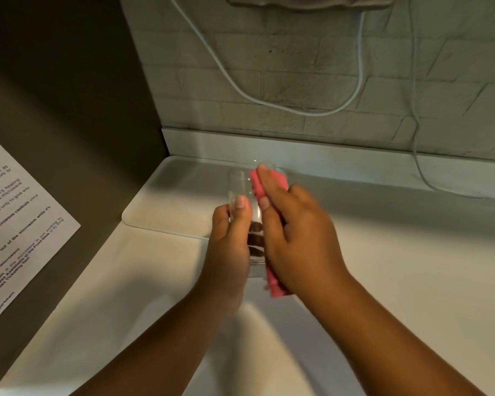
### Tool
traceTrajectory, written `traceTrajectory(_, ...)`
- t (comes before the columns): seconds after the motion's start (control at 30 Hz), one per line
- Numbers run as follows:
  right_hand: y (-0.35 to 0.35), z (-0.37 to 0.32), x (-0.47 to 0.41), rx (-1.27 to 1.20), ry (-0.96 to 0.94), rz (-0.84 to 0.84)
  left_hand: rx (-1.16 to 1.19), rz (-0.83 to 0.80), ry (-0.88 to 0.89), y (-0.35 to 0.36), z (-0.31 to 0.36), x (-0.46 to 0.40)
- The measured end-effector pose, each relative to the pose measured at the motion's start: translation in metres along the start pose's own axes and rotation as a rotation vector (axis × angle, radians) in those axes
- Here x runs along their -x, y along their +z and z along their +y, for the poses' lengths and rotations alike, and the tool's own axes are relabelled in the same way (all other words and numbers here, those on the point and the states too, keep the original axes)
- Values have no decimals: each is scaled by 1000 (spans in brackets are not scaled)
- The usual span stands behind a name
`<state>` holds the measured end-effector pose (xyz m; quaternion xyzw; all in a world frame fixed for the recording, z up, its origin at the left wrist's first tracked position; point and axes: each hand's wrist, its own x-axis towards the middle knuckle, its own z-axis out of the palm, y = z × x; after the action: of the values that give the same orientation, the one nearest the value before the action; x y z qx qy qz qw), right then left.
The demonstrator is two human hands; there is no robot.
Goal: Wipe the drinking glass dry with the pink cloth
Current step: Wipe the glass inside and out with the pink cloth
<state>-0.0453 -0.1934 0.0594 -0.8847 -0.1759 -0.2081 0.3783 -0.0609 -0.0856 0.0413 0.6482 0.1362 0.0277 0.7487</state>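
Left hand (230,238) grips clear cylindrical drinking glass (245,195); right hand (295,238) presses pink textured cloth (269,184) against it above white bench (383,252).

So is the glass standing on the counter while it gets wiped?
No, the left hand holds the drinking glass up above the counter while the right hand presses the pink cloth against it.

Both forearms reach forward, converging. The left hand (229,238) curls with thumb raised; the right hand (295,235) lies just beside it, fingers extended and pressed flat.
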Motion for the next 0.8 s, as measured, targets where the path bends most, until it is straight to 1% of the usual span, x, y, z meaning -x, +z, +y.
traceTrajectory(0.07, -2, 11, -13, -58, 55, 44, 32, -6, -49, 5, -1, 8)
traceTrajectory(0.13, -2, 18, -19, -96, 98, 44, 55, 14, -67, 7, -1, 10)
traceTrajectory(0.27, 2, 21, 3, -125, 105, 13, 74, 76, -27, 1, 7, -2)
traceTrajectory(0.33, 3, 16, 20, -84, 51, -9, 99, 74, -58, -3, 12, -7)
traceTrajectory(0.43, 0, 1, 33, 57, -78, -54, 59, 55, -99, -5, 12, -8)
traceTrajectory(0.53, -8, -8, 30, 155, -143, -102, 110, 54, -158, -3, 13, -4)
traceTrajectory(0.63, -11, -14, 22, 194, -131, -145, 113, 57, -149, -3, 12, -4)
traceTrajectory(0.8, -8, -18, 8, 190, -94, -105, 88, 38, -77, -3, 10, -7)
